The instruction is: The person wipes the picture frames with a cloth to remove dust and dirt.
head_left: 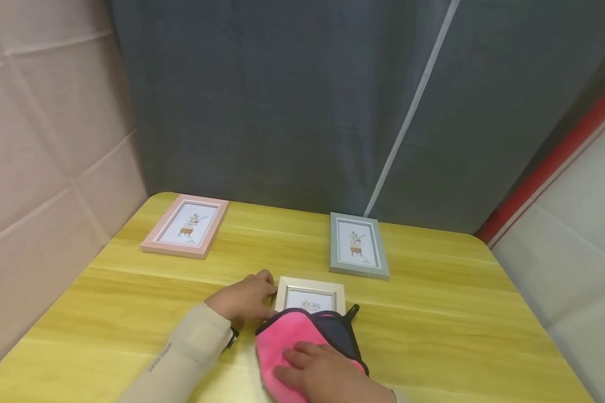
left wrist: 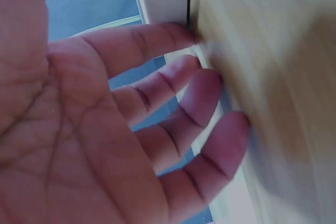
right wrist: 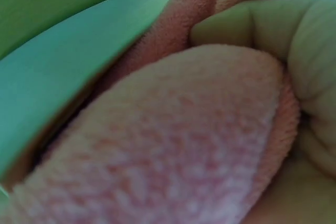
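Observation:
A cream picture frame lies flat on the table, its lower part hidden under a pink cloth with dark trim and a dark grey back. My left hand is at the frame's left edge. In the left wrist view its fingers are spread and slightly bent, their tips at the wooden surface. My right hand lies over the cloth. The right wrist view shows the pink cloth bunched in that hand, against the pale side of the frame.
A pink picture frame lies at the table's back left, and a grey-green one at the back, right of centre. Behind the yellow wood-grain table hangs a dark grey curtain. Pale walls stand on both sides.

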`<state>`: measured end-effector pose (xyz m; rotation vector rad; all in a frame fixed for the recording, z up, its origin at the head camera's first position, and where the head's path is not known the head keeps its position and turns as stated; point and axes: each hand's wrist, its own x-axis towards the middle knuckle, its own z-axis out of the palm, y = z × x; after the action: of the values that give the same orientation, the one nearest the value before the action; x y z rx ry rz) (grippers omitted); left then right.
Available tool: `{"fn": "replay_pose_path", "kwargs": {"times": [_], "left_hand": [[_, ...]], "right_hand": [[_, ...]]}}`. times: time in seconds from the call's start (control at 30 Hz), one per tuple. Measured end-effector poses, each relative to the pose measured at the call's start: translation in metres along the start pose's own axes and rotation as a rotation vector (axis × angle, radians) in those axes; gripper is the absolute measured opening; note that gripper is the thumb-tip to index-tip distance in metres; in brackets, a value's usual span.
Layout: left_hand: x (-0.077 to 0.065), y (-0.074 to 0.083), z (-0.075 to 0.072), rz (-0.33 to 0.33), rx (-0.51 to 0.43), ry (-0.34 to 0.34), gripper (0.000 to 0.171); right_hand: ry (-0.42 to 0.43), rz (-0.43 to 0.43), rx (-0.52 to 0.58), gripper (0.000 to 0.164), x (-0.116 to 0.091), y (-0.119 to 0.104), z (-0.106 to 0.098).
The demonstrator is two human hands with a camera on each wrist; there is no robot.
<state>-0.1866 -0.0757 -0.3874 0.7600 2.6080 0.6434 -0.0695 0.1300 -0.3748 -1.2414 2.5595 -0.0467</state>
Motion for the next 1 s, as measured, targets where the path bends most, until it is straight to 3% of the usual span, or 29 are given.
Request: {"fn": "replay_pose_path", "kwargs": {"times": [0.33, 0.77, 1.0], "left_hand": [[-0.005, 0.005, -0.001, -0.043, 0.005, -0.003, 0.054], [-0.002, 0.001, 0.000, -0.027, -0.005, -0.004, 0.064], [-0.002, 0.000, 0.001, -0.031, -0.036, -0.002, 0.066]], "right_hand": [[-0.024, 0.003, 0.003, 0.058, -0.004, 0.003, 0.003], [0.036, -0.007, -0.047, 0.056, -0.037, 0.023, 0.006], [-0.034, 0.069, 0.084, 0.058, -0.044, 0.028, 0.002]]}}
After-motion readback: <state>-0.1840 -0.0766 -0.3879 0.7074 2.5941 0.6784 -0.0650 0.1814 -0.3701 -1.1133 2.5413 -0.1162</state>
